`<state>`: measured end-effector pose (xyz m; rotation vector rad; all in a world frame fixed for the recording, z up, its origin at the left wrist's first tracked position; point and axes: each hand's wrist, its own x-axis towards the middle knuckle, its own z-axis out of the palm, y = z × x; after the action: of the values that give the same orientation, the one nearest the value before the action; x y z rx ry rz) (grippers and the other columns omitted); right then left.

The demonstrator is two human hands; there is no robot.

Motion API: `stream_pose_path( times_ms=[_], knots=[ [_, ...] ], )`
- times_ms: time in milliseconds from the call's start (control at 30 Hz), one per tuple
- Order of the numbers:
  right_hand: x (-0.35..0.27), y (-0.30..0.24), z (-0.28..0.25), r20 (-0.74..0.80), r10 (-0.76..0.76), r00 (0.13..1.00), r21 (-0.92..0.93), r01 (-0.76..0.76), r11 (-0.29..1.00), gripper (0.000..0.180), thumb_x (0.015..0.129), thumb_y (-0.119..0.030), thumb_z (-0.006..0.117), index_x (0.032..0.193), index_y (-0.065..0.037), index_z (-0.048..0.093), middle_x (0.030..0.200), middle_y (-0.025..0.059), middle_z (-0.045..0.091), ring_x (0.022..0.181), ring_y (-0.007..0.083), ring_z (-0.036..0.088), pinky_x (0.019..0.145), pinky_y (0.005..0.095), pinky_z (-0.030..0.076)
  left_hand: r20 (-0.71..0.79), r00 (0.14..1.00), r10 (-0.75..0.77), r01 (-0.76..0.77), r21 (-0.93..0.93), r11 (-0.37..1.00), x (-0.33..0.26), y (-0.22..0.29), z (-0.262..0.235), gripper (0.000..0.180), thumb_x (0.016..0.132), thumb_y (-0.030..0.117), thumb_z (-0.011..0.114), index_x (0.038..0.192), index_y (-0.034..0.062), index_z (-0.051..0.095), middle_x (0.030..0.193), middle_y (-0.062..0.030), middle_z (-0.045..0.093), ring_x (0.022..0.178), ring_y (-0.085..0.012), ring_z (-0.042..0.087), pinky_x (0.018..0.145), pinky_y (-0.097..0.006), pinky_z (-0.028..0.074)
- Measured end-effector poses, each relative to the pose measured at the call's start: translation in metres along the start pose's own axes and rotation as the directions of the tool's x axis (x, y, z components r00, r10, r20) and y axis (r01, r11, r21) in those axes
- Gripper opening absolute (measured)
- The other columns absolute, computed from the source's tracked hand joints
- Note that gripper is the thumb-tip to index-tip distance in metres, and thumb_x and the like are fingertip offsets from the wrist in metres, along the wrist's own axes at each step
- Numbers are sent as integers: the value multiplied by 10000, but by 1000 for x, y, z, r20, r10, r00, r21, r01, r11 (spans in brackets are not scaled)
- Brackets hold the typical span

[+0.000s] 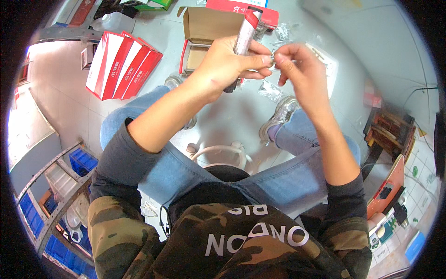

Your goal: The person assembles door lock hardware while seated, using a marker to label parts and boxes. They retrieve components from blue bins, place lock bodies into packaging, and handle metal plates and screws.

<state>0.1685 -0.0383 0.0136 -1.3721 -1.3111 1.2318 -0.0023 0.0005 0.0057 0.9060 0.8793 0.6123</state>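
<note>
My left hand (225, 58) is closed around a tube (246, 35) with a red and white label and dark ends, held tilted above the floor. Its thumb and fingertips also meet a small shiny metal-looking piece (272, 56). From the other side, my right hand (304, 72) pinches that piece between thumb and forefinger; its exact kind is too small to tell. Just beyond my left hand, an open cardboard box (204, 25), red outside and brown inside, lies on the floor. Small clear plastic bags (270, 91) lie below and beyond the hands.
Several red and white boxes (123, 67) lean together at the left, near a whitish plastic jug (118, 22). A metal rack (44, 232) with blue bins (83, 162) stands lower left. Beneath me is a wheeled stool base (218, 149). Wooden pieces (390, 128) are stacked at the right.
</note>
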Motion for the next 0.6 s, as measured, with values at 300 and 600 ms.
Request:
stream_pose_path(
  times_ms=[300,600],
  knots=[
    [16,-3,-8,233,64,970,69,-82,994,197,819,-206,620,896,-25,613,706,-6,572,567,53,493,518,187,387,217,947,-235,216,109,970,-3,18,-24,390,838,286,599,1084,-9,537,1016,-151,616,944,-205,606,768,-291,520],
    [16,-13,16,297,125,947,-85,-104,991,207,931,-216,444,1045,-53,499,866,42,551,730,108,526,621,239,441,95,989,-118,97,197,976,-13,16,-18,324,822,244,618,1022,-7,571,940,-150,636,848,-192,640,726,-293,540]
  ],
)
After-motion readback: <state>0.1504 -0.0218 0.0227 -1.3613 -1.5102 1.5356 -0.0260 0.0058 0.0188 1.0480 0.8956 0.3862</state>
